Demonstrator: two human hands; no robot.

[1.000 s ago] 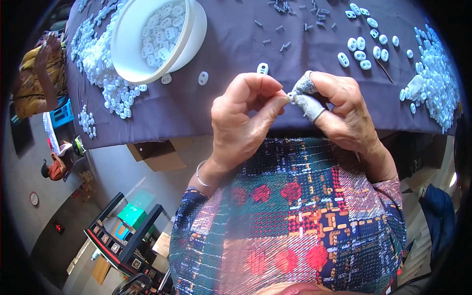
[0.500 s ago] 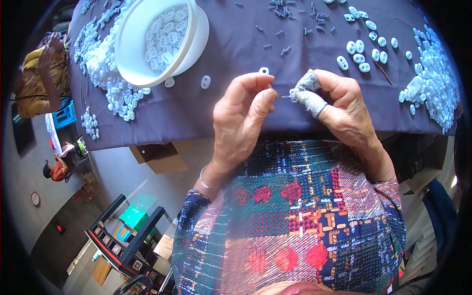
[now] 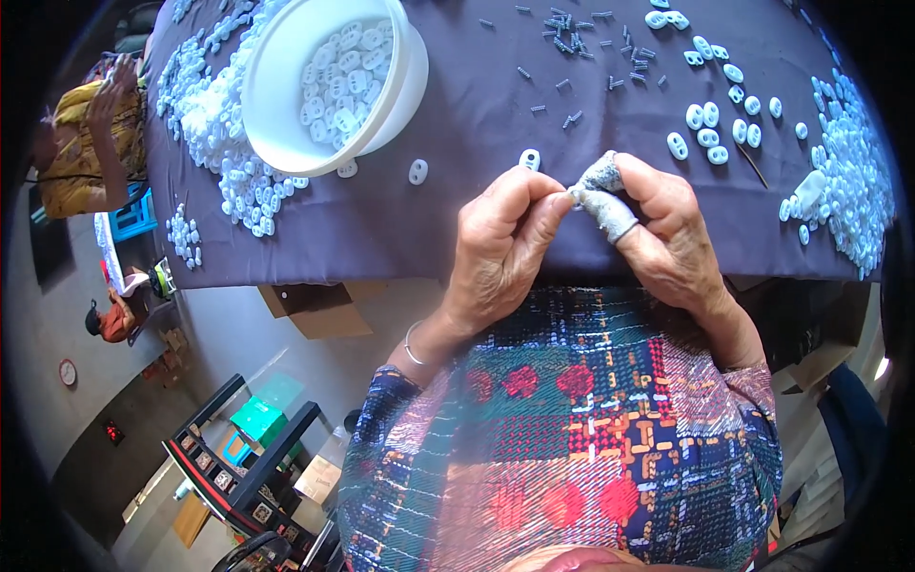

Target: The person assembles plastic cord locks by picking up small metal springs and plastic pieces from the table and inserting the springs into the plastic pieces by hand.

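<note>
The left hand (image 3: 500, 243) was curled with its thumb and forefinger pinched together at about one o'clock from its own knuckles, closed on something too small to make out, right against the tip of the right hand's wrapped finger. The right hand (image 3: 667, 234) was likewise bent shut, its forefinger wearing a grey-white finger cot (image 3: 610, 212), the thumb pressed toward it; what lay between the two hands was hidden by the fingertips. Both hands hovered over the near edge of the surface (image 3: 477, 133), which was covered in a dark purple cloth, at about six o'clock of it. Just beyond the left fingertips, at twelve o'clock, lay a single white two-holed plastic piece (image 3: 530, 159), and another (image 3: 417, 172) lay toward ten o'clock. A white bowl (image 3: 405, 81) holding more such pieces stood well off at ten o'clock, with a heap of white pieces (image 3: 214, 124) beside it farther toward nine. At twelve o'clock a scatter of small grey pins (image 3: 591, 48) lay on the cloth. A loose group of white pieces (image 3: 715, 119) sat at one o'clock from the right hand, and a larger pile (image 3: 853, 181) lay at three o'clock near the cloth's edge.
</note>
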